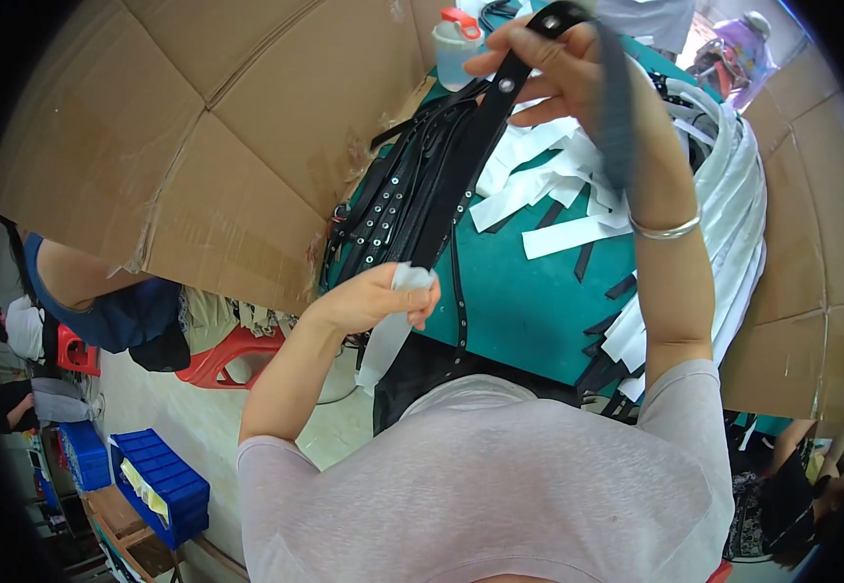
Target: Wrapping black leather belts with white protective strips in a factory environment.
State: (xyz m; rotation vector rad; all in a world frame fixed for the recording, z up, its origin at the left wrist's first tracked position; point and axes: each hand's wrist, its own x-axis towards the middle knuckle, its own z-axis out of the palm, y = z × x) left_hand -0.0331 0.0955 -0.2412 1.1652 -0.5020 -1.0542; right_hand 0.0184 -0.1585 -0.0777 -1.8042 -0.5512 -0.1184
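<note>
A broad black belt with metal eyelets (480, 146) stretches slantwise between my hands. My right hand (563, 83), raised at the far side, pinches its upper part; the end loops over the hand and hangs beside my wrist, blurred. Lower down, my left hand (383, 296) is closed round a white strip (383, 350) where it meets the belt's lower end; whether the strip wraps fully round is hidden by my fingers. Under and left of the belt lies a pile of black eyelet belts (378, 214). White strips (573, 233) lie scattered right of it.
The green tabletop (509, 301) has cardboard walls (267, 126) on both sides. A bottle with a red lid (457, 49) stands at the back. Bundled white-wrapped belts (733, 204) lie on the right. A red stool (233, 360), blue crates (160, 481) and other people are around.
</note>
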